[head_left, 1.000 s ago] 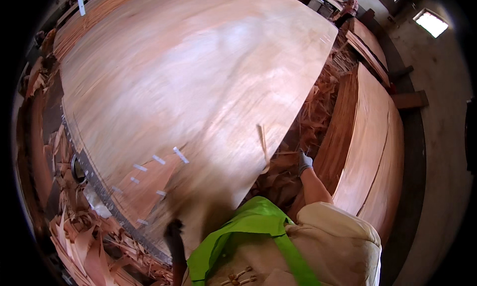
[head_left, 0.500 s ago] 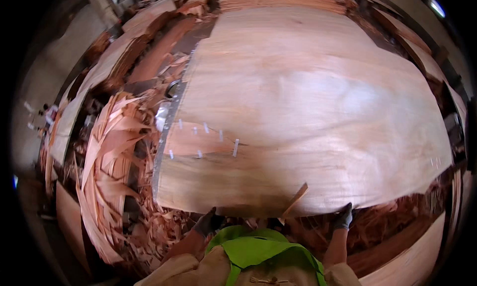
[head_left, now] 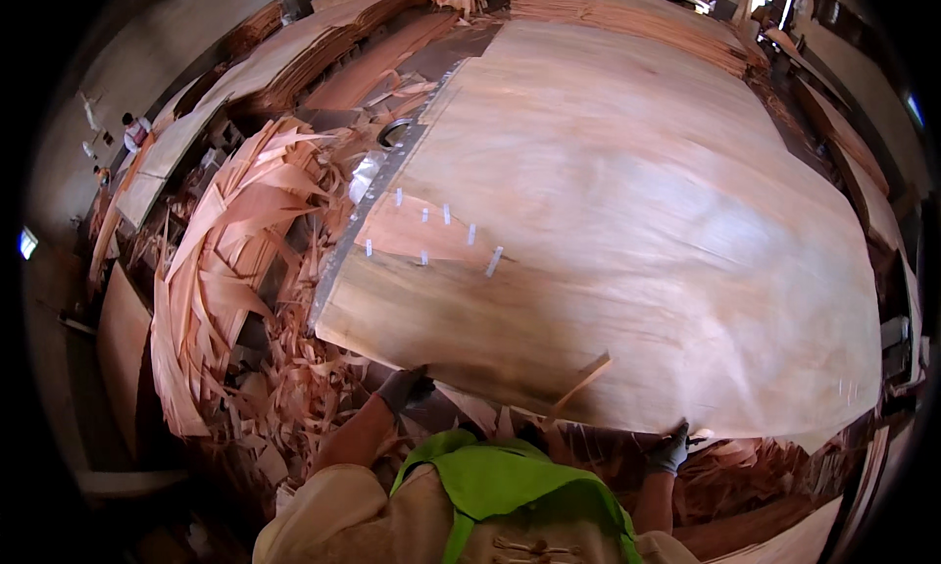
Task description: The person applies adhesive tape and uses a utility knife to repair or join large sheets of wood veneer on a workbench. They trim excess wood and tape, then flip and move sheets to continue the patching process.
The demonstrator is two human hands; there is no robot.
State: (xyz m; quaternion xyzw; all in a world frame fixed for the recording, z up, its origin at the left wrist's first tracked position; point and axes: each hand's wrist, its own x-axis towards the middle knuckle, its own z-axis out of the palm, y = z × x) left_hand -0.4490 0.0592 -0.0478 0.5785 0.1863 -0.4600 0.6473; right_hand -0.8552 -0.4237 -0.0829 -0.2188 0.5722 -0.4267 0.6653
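A large pale wood veneer sheet [head_left: 627, 241] spreads before me, patched at its left with a darker veneer piece [head_left: 407, 223] held by several short white tape strips. In a grey glove with dark fingers, my left hand [head_left: 404, 389] is closed at the sheet's near edge, left of my body. My right hand [head_left: 669, 452], gloved too, pinches the same edge farther right, its thumb side up and its other fingers hidden. Between the hands, a thin veneer sliver [head_left: 582, 384] lies slanted over the near edge. A grey metal strip [head_left: 343, 270] runs along the left side.
Left of the sheet stands a bundle of curled veneer scraps [head_left: 230, 270], with loose shreds [head_left: 304, 397] around it. Veneer stacks [head_left: 314, 49] line the far left, and another stack [head_left: 627, 20] sits beyond the sheet. A person [head_left: 135, 133] is far off at the left.
The view has turned, so the surroundings sit differently in the picture. The sheet's near edge now slants down to the right. Both hands remain at that edge.
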